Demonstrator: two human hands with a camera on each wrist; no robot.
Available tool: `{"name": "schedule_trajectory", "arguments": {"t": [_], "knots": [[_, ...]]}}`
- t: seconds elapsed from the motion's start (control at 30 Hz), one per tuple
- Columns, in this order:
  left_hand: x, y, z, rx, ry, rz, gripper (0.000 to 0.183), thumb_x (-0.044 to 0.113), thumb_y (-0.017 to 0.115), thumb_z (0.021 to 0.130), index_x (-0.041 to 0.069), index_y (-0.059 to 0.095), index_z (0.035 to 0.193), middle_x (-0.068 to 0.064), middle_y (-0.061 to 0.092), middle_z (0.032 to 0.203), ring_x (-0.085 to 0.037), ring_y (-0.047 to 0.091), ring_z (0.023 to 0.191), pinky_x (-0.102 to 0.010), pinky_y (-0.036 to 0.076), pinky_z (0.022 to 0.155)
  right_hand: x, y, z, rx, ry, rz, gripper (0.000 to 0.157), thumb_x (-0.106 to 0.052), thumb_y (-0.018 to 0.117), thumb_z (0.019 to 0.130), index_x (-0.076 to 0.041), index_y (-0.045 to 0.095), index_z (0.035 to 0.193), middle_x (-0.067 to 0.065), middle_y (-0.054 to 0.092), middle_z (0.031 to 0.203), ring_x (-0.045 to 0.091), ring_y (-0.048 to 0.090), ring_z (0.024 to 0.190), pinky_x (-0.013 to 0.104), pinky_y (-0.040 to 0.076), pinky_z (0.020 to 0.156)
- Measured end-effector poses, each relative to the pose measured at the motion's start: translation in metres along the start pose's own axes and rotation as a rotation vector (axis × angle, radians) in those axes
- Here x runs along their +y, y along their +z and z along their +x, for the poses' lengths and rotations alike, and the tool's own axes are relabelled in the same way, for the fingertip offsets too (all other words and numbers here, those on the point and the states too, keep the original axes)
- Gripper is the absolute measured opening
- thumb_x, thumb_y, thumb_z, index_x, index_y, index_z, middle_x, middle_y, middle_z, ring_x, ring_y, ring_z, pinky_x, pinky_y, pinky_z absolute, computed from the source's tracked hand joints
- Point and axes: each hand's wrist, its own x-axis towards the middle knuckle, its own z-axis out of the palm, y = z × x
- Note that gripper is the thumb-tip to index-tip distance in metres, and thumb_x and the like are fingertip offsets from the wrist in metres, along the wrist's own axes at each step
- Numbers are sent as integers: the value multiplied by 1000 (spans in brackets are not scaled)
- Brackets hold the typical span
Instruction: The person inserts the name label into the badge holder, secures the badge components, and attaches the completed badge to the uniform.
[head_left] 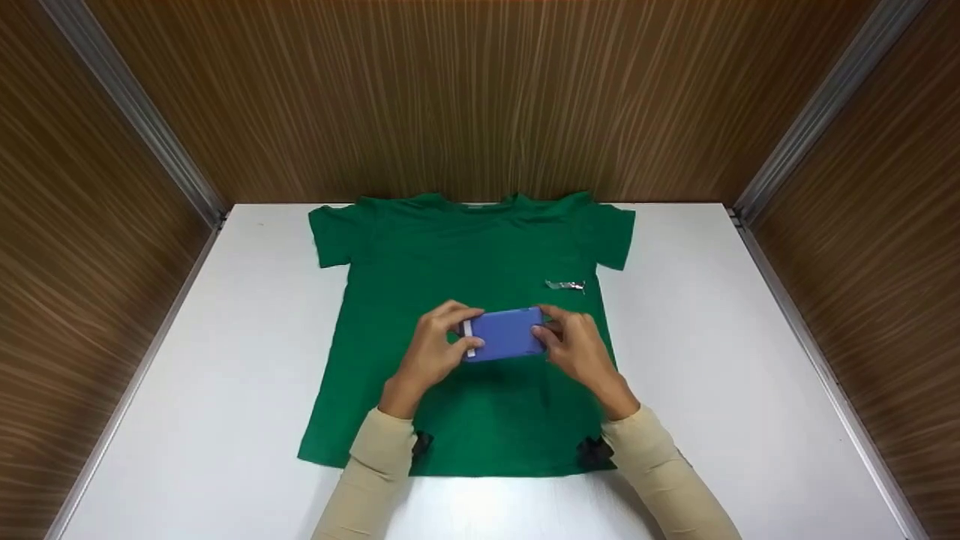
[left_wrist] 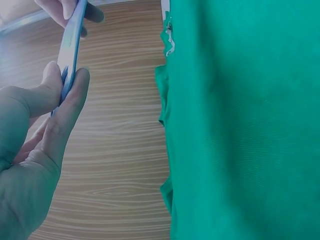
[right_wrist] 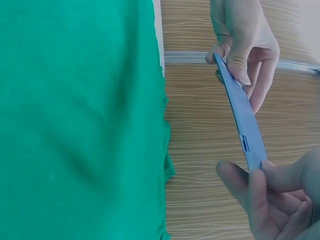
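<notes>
A flat blue rectangular case (head_left: 508, 334) with a white strip at its left end is held level above a green T-shirt (head_left: 480, 262). My left hand (head_left: 436, 346) pinches its left end between thumb and fingers. At the opposite end, my right hand (head_left: 576, 343) pinches it by the corner. Seen edge-on in the right wrist view, the thin case (right_wrist: 244, 120) shows a small slot in its side; its exact kind I cannot tell. A small shiny silver strip (head_left: 565, 285) lies on the shirt beyond my right hand.
The T-shirt lies spread flat on a white table (head_left: 262, 322), collar away from me. Wood-patterned panels (head_left: 480, 97) stand at the back and both sides, with metal rails (head_left: 817, 112) at the corners. Dark wrist straps (head_left: 595, 452) show below my sleeves.
</notes>
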Motion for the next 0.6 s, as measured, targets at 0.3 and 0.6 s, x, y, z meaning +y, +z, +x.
{"name": "schedule_trajectory", "arguments": {"t": [0.3,0.6], "knots": [[0,2,-1,-59,20,12,39,13,75,94,1,70,131,-14,69,117,-24,67,97,-45,59,85,-1,0,1,2,16,10,32,-3,69,97,11,67,126,26,77,106,34,79,88,44,65,73],[-1,1,-1,-78,37,13,37,9,75,94,2,71,130,-14,71,116,-23,66,97,-45,59,84,-3,0,1,-2,80,18,25,-5,75,93,9,71,113,25,78,97,32,79,82,42,65,72]]}}
